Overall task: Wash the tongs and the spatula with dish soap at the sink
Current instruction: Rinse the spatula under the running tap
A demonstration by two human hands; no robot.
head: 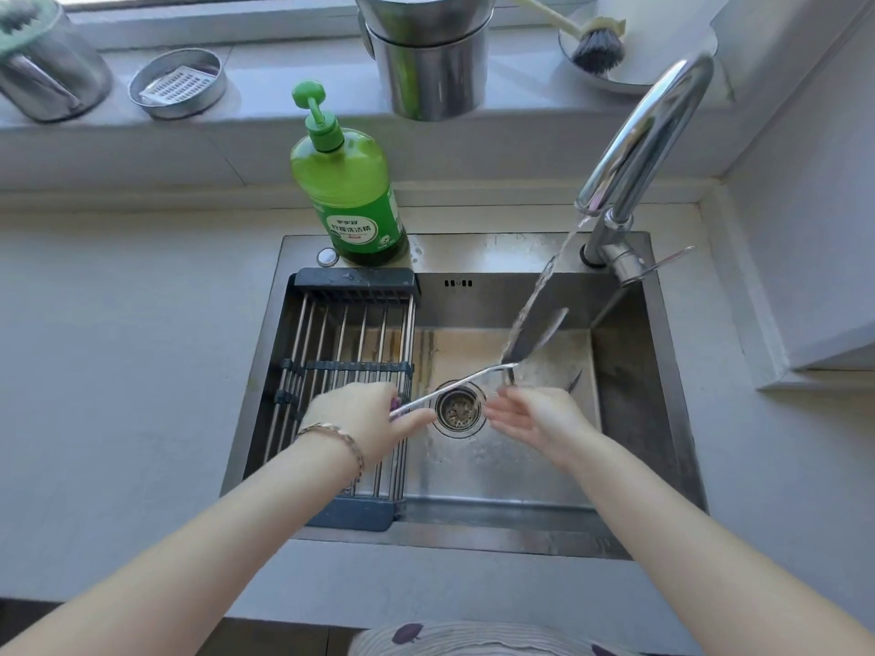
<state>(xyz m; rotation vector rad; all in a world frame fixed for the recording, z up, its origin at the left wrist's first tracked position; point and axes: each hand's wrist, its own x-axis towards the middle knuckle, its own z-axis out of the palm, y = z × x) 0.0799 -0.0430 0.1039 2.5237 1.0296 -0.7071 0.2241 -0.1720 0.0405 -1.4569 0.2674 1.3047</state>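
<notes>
Left hand [364, 419] is clamping the near end of the spatula's handle over the sink [663, 371], fingers wrapped round it, while the right hand [540, 416] is hovering open and empty just right of the drain [459, 409], fingers spread, gripping nothing. Spatula [502, 362] is running its long axis from near-left up to far-right, blade sitting in the stream falling from the faucet [648, 130]. So the blade is lying just beyond the right hand's fingertips, and that hand looks the nearer one for rubbing it. Dish soap bottle [350, 191] is standing on the far rim, left of the stream, with the drying rack [345, 385] filling the sink's left side. Tongs I cannot make out with certainty; a dark sliver is showing right of the right hand.
</notes>
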